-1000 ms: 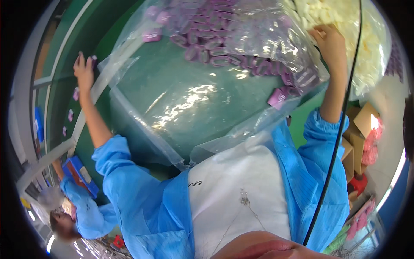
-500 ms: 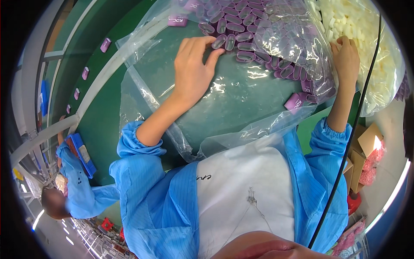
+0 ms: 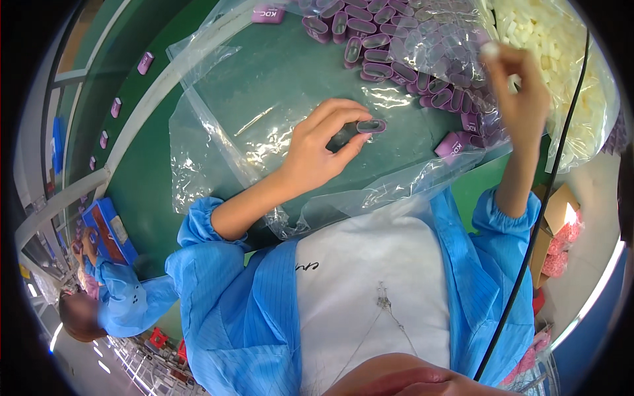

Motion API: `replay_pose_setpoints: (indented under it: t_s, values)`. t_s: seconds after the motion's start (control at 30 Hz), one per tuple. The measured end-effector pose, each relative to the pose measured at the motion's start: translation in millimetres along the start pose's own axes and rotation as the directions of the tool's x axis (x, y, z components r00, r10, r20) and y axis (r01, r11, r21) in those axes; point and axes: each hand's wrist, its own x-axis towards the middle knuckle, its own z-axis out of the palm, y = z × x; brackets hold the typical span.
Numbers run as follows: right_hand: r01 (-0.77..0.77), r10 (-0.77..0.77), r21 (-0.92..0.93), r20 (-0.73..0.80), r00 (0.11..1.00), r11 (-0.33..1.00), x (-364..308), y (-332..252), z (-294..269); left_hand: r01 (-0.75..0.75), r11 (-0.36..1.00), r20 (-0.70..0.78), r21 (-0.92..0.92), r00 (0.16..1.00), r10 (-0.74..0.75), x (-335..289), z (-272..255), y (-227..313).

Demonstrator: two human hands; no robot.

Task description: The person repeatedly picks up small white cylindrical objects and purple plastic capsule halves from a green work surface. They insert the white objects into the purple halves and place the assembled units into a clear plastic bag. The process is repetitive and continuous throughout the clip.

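My left hand [image 3: 316, 146] pinches a small purple oval case [image 3: 372, 126] between thumb and fingertips, its hollow end facing up. It is held over the clear plastic sheet [image 3: 264, 125] on the green work surface. A crowd of similar purple cases [image 3: 378, 56] stands beyond, many with open ends up and some under clear plastic. My right hand [image 3: 526, 89], slightly blurred, pinches a small white piece [image 3: 490, 50] at the right side of those cases. Next to it lies a clear bag of pale white pieces [image 3: 574, 79].
Single purple cases lie along the green belt [image 3: 135, 132] at left, beyond a pale rail [image 3: 142, 112]. A co-worker in a blue smock [image 3: 129, 300] is at far left beside a blue tray [image 3: 119, 228]. A black cable [image 3: 528, 244] crosses the right side, near cardboard boxes [image 3: 547, 241].
My left hand has drawn a purple case out of the cluster, toward me and to the right. My right hand has lifted from the white pieces and moved left with one.
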Motion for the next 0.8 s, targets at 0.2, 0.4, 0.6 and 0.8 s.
replay_pose_setpoints:
  t_s: [0.2,0.4,0.6,0.8]
  values:
    - [0.287,-0.427,0.472,0.221,0.877,0.834,-51.9,-58.8,57.3,-0.005,0.998,0.048,-0.066,0.999,0.008,0.8,-6.1,-8.7]
    - [0.342,-0.445,0.416,0.18,0.877,0.843,-62.1,-61.8,64.4,0.0,0.997,0.035,-0.082,0.999,0.003,1.1,-5.7,-7.7]
    - [0.449,-0.52,0.319,0.185,0.834,0.835,-63.1,-63.5,65.4,-0.003,0.995,0.031,-0.1,0.999,0.006,3.4,-2.3,-9.9]
    - [0.473,-0.53,0.288,0.17,0.83,0.833,-64.2,-58.7,68.6,-0.017,0.995,0.032,-0.099,0.999,0.02,2.6,0.0,-12.8]
